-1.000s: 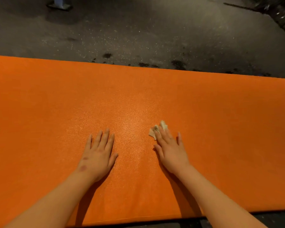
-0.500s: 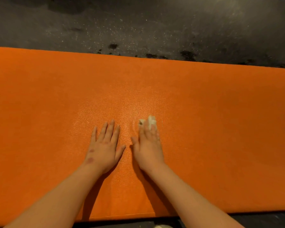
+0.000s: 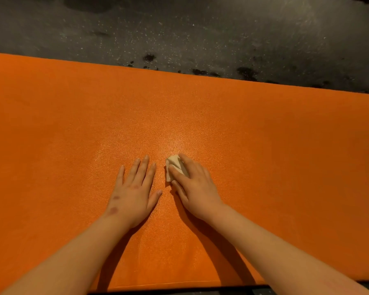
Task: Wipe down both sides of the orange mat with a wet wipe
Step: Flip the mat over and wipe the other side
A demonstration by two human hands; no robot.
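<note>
Head view: a second ago the right hand (image 3: 195, 188) lay well off toward 3 o'clock of the left hand (image 3: 134, 194). Half a second ago it had slid in beside it, fingers aimed at 12 o'clock with only a tip of the wet wipe (image 3: 175, 165) showing. Now it is turned so its fingers aim at about 11 o'clock, and more of the wipe shows. The left hand has kept its place, flat on the orange mat (image 3: 264, 145).

The left hand's fingers are straight and close together, the thumb out toward 3 o'clock, the palm down on the mat and holding nothing. The right hand's fingers lie nearly straight and a little spread over the wipe, pressing it onto the mat. The wipe is a small crumpled off-white wad, seen between and ahead of the first two fingers, just at 2 o'clock of the left thumb.

The mat fills the middle of the view from 9 to 3 o'clock, lying flat, finely grained, with a pale sheen around the hands. Beyond its far edge, at 12 o'clock, is a dark speckled floor (image 3: 200, 35) with black spots.
</note>
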